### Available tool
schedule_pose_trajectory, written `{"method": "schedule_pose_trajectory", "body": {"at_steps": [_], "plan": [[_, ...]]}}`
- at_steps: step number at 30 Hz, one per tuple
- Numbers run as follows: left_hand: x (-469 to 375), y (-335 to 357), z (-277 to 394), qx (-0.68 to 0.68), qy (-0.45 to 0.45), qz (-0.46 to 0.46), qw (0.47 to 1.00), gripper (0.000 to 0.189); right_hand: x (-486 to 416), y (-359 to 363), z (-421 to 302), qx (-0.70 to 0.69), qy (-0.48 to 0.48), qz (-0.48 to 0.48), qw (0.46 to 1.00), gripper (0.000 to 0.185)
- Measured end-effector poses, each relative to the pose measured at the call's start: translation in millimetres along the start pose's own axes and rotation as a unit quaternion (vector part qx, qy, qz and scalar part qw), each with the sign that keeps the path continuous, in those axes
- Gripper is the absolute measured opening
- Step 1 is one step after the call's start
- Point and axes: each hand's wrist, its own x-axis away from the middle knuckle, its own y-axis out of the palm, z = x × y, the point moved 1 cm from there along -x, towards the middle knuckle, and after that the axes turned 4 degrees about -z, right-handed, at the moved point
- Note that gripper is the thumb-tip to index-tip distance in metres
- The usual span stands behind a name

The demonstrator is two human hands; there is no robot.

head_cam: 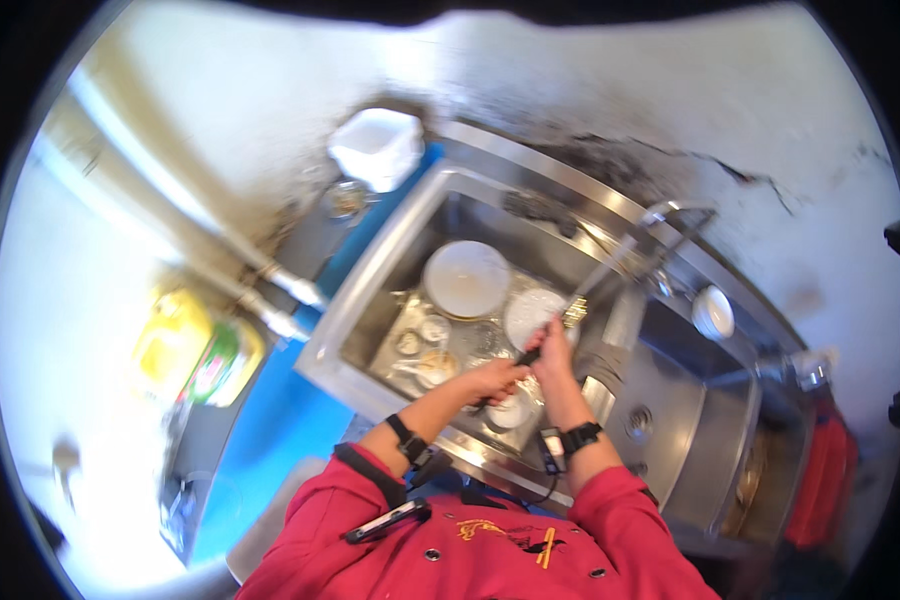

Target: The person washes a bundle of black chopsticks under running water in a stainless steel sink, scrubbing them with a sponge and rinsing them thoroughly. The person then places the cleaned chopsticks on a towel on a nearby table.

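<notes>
Over the left basin of a stainless steel sink (379, 277), both my hands are on a dark-handled utensil (529, 357). My right hand (553, 355) grips it near a gold-coloured, gridded end. My left hand (495, 381) is closed around the handle lower down. Blur hides what kind of utensil it is. Under the hands lies a wet white bowl or plate (529, 311). A larger round white bowl (466, 277) sits farther back. Small white dishes (435, 328) and white spoons (412, 367) lie at the left, and another small white dish (508, 412) is near the front rim.
A metal faucet (615, 262) reaches over the basin from the back right. The right basin (667, 405) has a drain; a white bowl (714, 312) rests on the back ledge. At left are a white plastic tub (379, 146), pipes (270, 281) and yellow-green containers (217, 360).
</notes>
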Motion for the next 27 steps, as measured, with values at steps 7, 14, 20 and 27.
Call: {"method": "schedule_pose_trajectory", "body": {"at_steps": [7,14,20,27], "plan": [[16.3,-73.6,-62.7,-0.505,0.039,0.097,0.857,0.031,-8.6,13.6,-95.3,-0.022,-0.235,0.024,0.971,0.034],[225.6,-254.0,-43.8,0.321,0.533,0.315,0.717,0.022,-4.8,-22.3,-93.1,-0.003,-0.227,0.098,0.969,0.029],[434.5,-286.3,32.5,0.364,0.461,0.563,0.582,0.043,-7.3,-40.7,-76.1,-0.048,-0.2,0.134,0.969,0.025],[464.2,-272.7,68.9,0.247,0.252,0.608,0.712,0.028,-11.1,-35.6,-64.0,-0.028,-0.204,0.118,0.971,0.023]]}}
